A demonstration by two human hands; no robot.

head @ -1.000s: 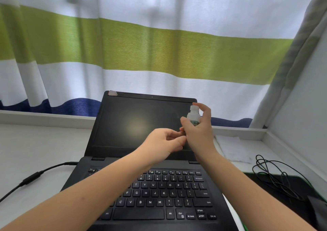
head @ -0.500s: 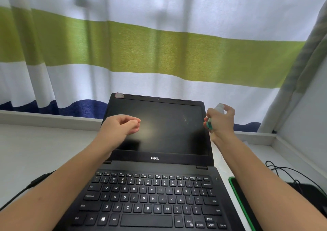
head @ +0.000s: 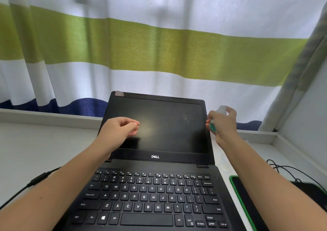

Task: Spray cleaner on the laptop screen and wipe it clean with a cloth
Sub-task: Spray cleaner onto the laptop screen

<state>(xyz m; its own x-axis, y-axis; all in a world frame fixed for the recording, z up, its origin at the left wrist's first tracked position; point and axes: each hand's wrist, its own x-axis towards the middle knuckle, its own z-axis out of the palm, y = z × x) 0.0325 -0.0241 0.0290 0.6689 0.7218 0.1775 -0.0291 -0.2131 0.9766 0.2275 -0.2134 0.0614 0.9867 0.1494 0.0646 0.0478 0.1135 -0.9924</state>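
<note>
Gripping the one small spray bottle (head: 216, 119) around its middle, the right hand (head: 223, 124) holds it just beside the laptop (head: 155, 160) at the screen's 3 o'clock edge. It looks light and rigid, likely slick plastic, best held at the body with a finger on the cap. One screen (head: 159, 124), glossy and fragile, shows specks toward 2 o'clock. The left hand (head: 118, 130) hovers at 9 o'clock, fingers loosely curled; whether they pinch anything cannot be told. No cloth shows.

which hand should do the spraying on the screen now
Right. The right hand already grips the spray bottle beside the laptop screen's right edge. The left hand hovers in front of the screen with curled fingers, holding nothing visible.
</note>
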